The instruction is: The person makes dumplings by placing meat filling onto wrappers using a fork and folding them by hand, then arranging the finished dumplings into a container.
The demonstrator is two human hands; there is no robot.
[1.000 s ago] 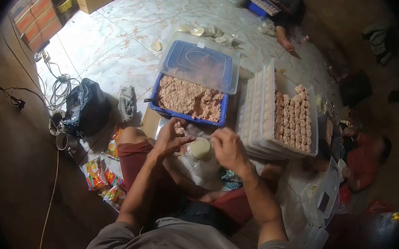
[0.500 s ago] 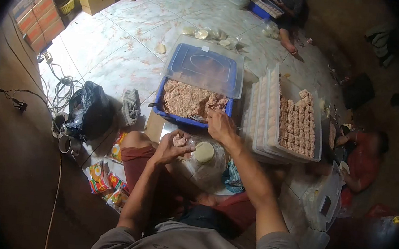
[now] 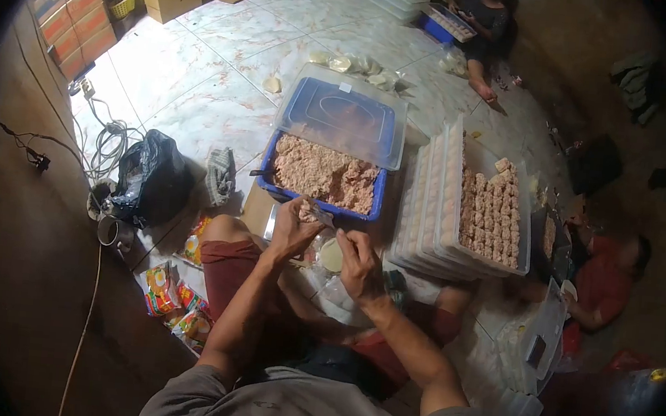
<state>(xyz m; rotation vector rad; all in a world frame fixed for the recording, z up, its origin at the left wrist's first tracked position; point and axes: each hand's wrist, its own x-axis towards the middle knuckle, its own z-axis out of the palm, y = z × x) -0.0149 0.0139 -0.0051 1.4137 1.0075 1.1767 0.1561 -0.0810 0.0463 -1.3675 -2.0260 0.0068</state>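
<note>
My left hand (image 3: pixel 293 230) is closed around a small lump of pink minced filling (image 3: pixel 306 212), just in front of the blue tub (image 3: pixel 383 189). Whether a wrapper lies under the lump is hard to see. Between the thumb and fingers of my right hand (image 3: pixel 360 267) is a spoon-like metal utensil (image 3: pixel 323 216), its flat end pressed against the filling. Minced meat (image 3: pixel 322 167) fills the tub, and a clear lid (image 3: pixel 397 134) lies over its far part. Below my hands is a stack of round pale wrappers (image 3: pixel 332 256), partly hidden by my right hand.
Clear trays (image 3: pixel 449 218) stand stacked at right, the top one with rows of filled pieces (image 3: pixel 492 214). At left are a black plastic bag (image 3: pixel 154 172), a grey cloth (image 3: pixel 219 177), a mug (image 3: pixel 113 232) and snack packets (image 3: pixel 161 288). A person (image 3: pixel 608 272) sits at right, another (image 3: pixel 482 23) far back.
My right hand has drawn back from the tub's meat toward me, bringing the utensil to my left hand. My left hand has risen slightly toward the tub's near edge.
</note>
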